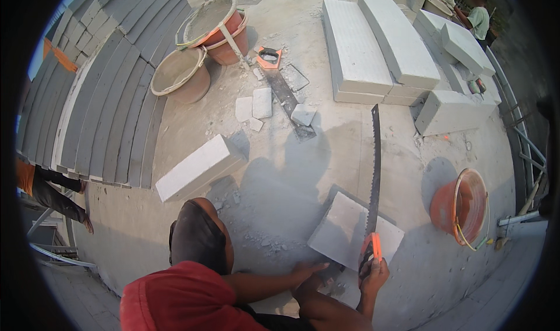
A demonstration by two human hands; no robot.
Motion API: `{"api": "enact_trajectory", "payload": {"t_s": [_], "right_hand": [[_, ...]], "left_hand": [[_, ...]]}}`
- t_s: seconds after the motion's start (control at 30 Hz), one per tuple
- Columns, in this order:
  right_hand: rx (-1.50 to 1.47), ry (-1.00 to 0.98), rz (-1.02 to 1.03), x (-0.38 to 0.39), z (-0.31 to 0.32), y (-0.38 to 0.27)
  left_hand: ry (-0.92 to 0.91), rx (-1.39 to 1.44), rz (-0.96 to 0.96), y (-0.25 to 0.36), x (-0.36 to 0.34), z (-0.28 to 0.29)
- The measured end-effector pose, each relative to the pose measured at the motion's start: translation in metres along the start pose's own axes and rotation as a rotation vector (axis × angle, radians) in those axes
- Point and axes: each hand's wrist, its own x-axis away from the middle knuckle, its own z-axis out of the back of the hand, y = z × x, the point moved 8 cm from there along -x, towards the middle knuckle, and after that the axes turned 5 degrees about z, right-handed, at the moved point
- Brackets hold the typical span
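Note:
My right hand (374, 274) is wrapped round the orange-and-black handle of a handsaw (375, 173). Its long toothed blade points away from me and passes over a pale lightweight concrete block (338, 229) on the floor. Whether the teeth have cut into the block cannot be made out. My left hand (309, 271) is open beside the near edge of that block, fingers stretched to the right, close to my bent right leg. Farther off lies a second handsaw (281, 91) with an orange handle, a broken block piece (304, 114) resting on its blade.
A long block (201, 166) lies left of centre. Mortar buckets (182, 77) stand at the back left near stacked grey blocks (99, 109). Large white blocks (356, 51) lie at the back right; an orange bucket (461, 205) sits at right. Other people (477, 21) appear at both edges.

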Motion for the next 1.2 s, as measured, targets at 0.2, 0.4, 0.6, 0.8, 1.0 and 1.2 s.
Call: {"api": "enact_trajectory", "payload": {"t_s": [0.2, 0.4, 0.6, 0.8, 1.0, 1.2], "right_hand": [[0.03, -0.064, 0.013, 0.0, 0.001, 0.0], [0.112, -0.11, -0.04, 0.003, -0.002, 0.013], [0.108, -0.097, 0.0, 0.006, 0.011, 0.01], [0.168, -0.064, 0.133, 0.003, 0.027, -0.028], [0.139, 0.012, 0.236, 0.004, 0.048, -0.079], [0.201, 0.084, 0.308, 0.004, 0.075, -0.102]], "left_hand": [[-0.047, 0.009, -0.104, 0.023, -0.018, -0.004], [-0.064, 0.08, -0.046, 0.034, -0.021, -0.017], [0.159, 0.371, -0.174, 0.054, -0.013, -0.027], [0.371, 0.332, -0.284, 0.095, -0.007, -0.047], [0.526, 0.201, -0.477, 0.202, 0.022, -0.05], [0.717, -0.786, -0.985, 0.323, 0.139, -0.031]]}}
